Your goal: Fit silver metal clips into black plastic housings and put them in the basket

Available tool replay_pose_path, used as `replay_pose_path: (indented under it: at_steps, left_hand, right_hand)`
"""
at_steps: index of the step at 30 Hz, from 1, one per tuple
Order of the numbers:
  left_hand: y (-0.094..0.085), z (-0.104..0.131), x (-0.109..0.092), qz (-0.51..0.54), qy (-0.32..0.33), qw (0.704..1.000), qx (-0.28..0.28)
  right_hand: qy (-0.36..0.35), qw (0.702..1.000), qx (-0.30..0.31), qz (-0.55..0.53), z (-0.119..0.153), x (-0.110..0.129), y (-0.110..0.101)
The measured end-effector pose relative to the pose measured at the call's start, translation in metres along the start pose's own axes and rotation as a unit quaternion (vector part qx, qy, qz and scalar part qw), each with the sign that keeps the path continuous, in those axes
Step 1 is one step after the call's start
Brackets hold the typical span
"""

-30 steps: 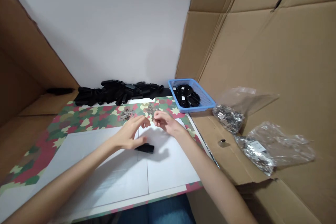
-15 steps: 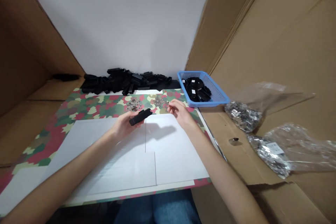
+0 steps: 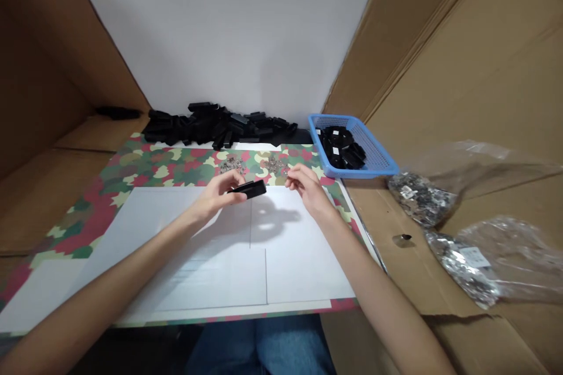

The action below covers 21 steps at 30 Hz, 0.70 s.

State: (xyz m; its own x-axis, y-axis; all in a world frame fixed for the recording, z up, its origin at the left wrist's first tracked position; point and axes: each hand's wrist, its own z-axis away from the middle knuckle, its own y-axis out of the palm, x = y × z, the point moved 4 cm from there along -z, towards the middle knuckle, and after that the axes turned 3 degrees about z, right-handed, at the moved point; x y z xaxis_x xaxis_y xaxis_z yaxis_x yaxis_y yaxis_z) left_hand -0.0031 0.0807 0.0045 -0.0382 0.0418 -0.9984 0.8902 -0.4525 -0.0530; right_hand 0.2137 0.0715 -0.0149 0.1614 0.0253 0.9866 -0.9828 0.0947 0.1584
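My left hand [image 3: 222,192] grips a black oblong plastic piece [image 3: 251,188] above the white sheets [image 3: 211,269], thumb along its near side. To the right, my right hand [image 3: 307,186] has thumb and fingertips drawn together near a small pile of metal bits [image 3: 275,164]; what sits in the pinch, if anything, is too small to make out. Another pile of small metal parts [image 3: 232,165] lies on the camouflage-patterned cloth [image 3: 176,158] just beyond my left hand.
Many black plastic pieces [image 3: 211,124] are heaped along the back wall. A blue basket [image 3: 373,152] at the back right holds more black pieces with white labels. Clear bags of metal parts [image 3: 420,196] lie on cardboard at the right. Cardboard walls [image 3: 466,70] flank both sides.
My left hand has turned the black piece from a slanted to a more level pose. My right hand stays by the metal bits, fingers pinched. The whole view has shifted slightly.
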Motion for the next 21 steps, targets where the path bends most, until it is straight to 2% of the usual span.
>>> replay_pose_path:
  at_steps: [2,4,6,8,12,16,21]
  left_hand:
    - [0.000,0.003,-0.010,-0.143,0.088,0.986,-0.026]
    - [0.004,0.008,-0.017,-0.325,0.179,0.927,-0.057]
    - [0.010,0.012,-0.019,-0.437,0.223,0.868,-0.073]
    - [0.015,0.014,-0.017,-0.480,0.239,0.840,-0.080]
    - [0.017,0.016,-0.015,-0.515,0.256,0.812,-0.101]
    - [0.016,0.016,-0.013,-0.519,0.248,0.812,-0.102]
    - [0.017,0.017,-0.012,-0.524,0.252,0.806,-0.108]
  right_hand:
    - [-0.043,0.998,-0.004,0.053,0.006,0.007,0.004]
    - [-0.087,0.988,-0.003,0.125,0.013,0.013,0.009]
    - [-0.108,0.977,0.004,0.186,0.020,0.014,0.016]
    - [-0.117,0.964,0.013,0.239,0.025,0.012,0.022]
    - [-0.155,0.930,0.028,0.333,0.027,0.007,0.031]
    - [-0.191,0.907,0.036,0.375,0.027,0.004,0.036]
    - [-0.187,0.897,0.034,0.400,0.027,-0.001,0.039]
